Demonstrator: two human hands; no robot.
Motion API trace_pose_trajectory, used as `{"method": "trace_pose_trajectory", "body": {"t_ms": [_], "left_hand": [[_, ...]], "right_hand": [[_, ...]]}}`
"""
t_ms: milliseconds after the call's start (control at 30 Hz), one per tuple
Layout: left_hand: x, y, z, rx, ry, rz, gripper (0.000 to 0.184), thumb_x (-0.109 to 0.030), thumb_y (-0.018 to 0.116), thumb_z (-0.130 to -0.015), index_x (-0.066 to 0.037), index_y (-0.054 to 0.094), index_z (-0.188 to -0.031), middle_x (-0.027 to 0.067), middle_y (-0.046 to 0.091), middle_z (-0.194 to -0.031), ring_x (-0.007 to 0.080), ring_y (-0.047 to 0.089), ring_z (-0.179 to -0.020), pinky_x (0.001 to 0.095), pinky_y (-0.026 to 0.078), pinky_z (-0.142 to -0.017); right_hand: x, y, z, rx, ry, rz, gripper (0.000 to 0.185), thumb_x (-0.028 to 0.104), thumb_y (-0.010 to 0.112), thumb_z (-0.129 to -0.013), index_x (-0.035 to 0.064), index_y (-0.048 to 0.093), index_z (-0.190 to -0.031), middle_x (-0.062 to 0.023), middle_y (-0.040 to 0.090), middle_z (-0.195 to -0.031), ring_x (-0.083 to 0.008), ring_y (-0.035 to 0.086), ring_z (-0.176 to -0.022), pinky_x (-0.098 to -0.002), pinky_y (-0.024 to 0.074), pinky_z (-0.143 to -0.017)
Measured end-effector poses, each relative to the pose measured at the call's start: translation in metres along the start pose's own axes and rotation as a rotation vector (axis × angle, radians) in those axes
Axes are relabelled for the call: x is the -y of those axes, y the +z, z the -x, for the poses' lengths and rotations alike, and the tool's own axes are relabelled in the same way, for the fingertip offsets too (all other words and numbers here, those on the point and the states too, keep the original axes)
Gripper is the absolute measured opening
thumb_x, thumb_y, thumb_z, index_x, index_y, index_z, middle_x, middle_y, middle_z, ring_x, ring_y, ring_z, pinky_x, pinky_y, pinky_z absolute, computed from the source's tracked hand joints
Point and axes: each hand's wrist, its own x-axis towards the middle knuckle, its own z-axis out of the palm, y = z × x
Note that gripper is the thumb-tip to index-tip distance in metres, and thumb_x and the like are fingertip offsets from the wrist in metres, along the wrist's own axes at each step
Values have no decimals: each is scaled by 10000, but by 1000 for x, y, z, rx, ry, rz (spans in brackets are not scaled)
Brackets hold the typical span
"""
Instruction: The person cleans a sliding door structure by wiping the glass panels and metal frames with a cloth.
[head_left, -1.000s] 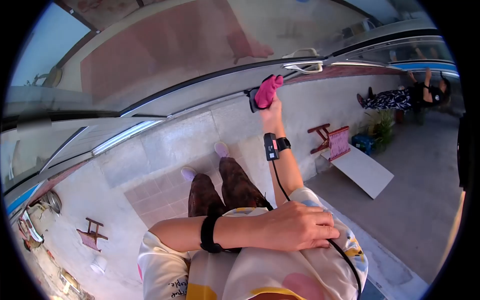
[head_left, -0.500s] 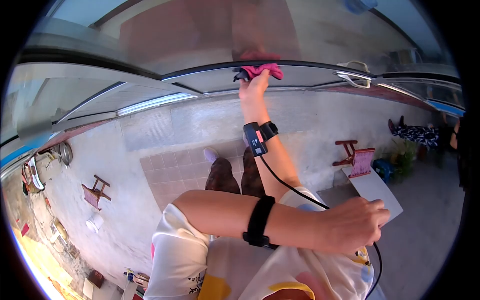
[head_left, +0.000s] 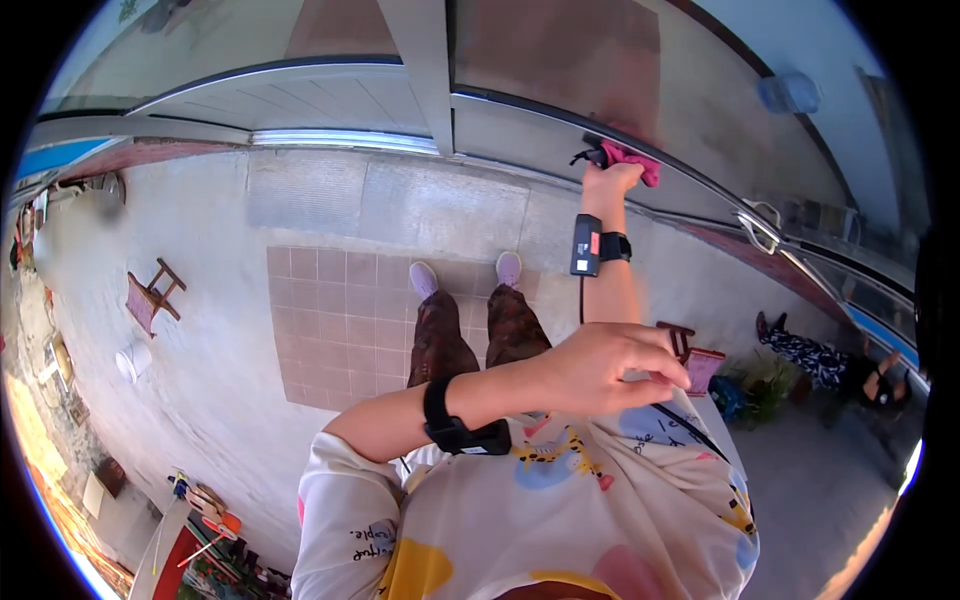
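Observation:
A bunched pink cloth (head_left: 640, 163) is pressed against the glass door just below its dark frame strip, with my right hand (head_left: 610, 180) closed on it. Beside that hand sticks out a small black piece (head_left: 592, 156) whose kind I cannot make out. My right wrist wears a black device (head_left: 586, 245) on a strap, and a cable runs down from it. Across my chest reaches my left arm, with a black strap (head_left: 440, 415) on it. My left hand (head_left: 625, 370) hangs in front of my right upper arm, fingers loosely bent and apart, holding nothing visible. Part of the cable passes behind it.
The glass door (head_left: 560, 60) has a white handle (head_left: 760, 225) on the right. Behind my left side stand a folding stool (head_left: 150, 295) and a white bucket (head_left: 133, 360). Another stool (head_left: 703, 368), potted plants (head_left: 765, 385) and a person (head_left: 830, 370) are at the right.
The view has turned, so the door and my right hand with the cloth appear farther right. My left hand has shifted left and up in view, and its fingers have loosened.

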Motion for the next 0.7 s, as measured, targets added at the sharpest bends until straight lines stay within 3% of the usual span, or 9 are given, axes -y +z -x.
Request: {"method": "trace_pose_trajectory", "body": {"t_ms": [100,200,267,367,400,467,567,633,700], "left_hand": [[6,-46,68,-218,-207,-37,226,-29,610,-895,-28,658,-1116,67,629,-1002,144,609,-965,263,487,-810],[28,-68,141,-502,-361,-51,225,-14,579,-915,-53,657,-1123,53,636,-1001,132,614,-926,259,484,-784],[38,-71,182,-711,-481,5,229,-12,574,-919,-29,643,-1136,49,632,-1023,126,608,-942,262,481,-819],[59,-66,227,-870,-540,-19,219,-72,585,-927,-22,641,-1134,37,641,-1022,123,608,-949,261,479,-815],[68,-63,239,-956,-567,-3,228,-109,580,-932,-39,643,-1139,24,648,-990,120,609,-942,257,478,-797],[79,-51,256,-1059,-597,15,238,-146,574,-936,-57,644,-1145,11,654,-958,117,609,-934,254,478,-780],[97,-22,274,-1156,-670,94,261,-175,584,-924,-58,644,-1149,13,660,-966,112,613,-930,259,486,-758],[112,-10,283,-1176,-726,154,270,-183,593,-927,-59,638,-1162,23,671,-991,113,615,-934,257,475,-774],[122,10,291,-1224,-731,190,272,-184,594,-925,-58,638,-1162,24,673,-993,115,617,-933,259,475,-772]], "right_hand": [[-76,36,45,78,308,-144,351,373,377,-960,159,635,-1062,-74,665,-1054,-260,620,-981,-488,478,-920],[-118,73,74,-55,581,-259,449,514,381,-921,205,608,-1157,-68,510,-1351,-293,408,-1287,-644,204,-1070],[-114,78,70,-141,696,-250,353,466,396,-937,214,630,-1019,-35,630,-1097,-260,556,-1064,-572,367,-986],[-70,56,38,-38,771,-243,346,467,410,-922,218,626,-1026,-40,626,-1104,-304,529,-1105,-664,305,-983],[-46,50,31,-74,685,-259,393,358,374,-936,124,602,-1156,-131,497,-1358,-389,337,-1337,-672,111,-1098],[-8,13,-22,-114,627,-148,383,462,420,-907,169,655,-834,-88,649,-1029,-355,492,-1145,-730,127,-1033],[77,-39,-94,-119,459,4,463,503,414,-888,123,661,-981,-102,644,-1067,-359,481,-1178,-707,85,-1054],[137,-40,-94,-128,293,75,530,531,371,-881,141,638,-1121,-103,598,-1229,-360,447,-1244,-672,85,-1077],[178,-66,-128,-225,162,89,576,545,373,-846,150,605,-1195,-104,540,-1324,-358,449,-1252,-656,205,-1054]]}}
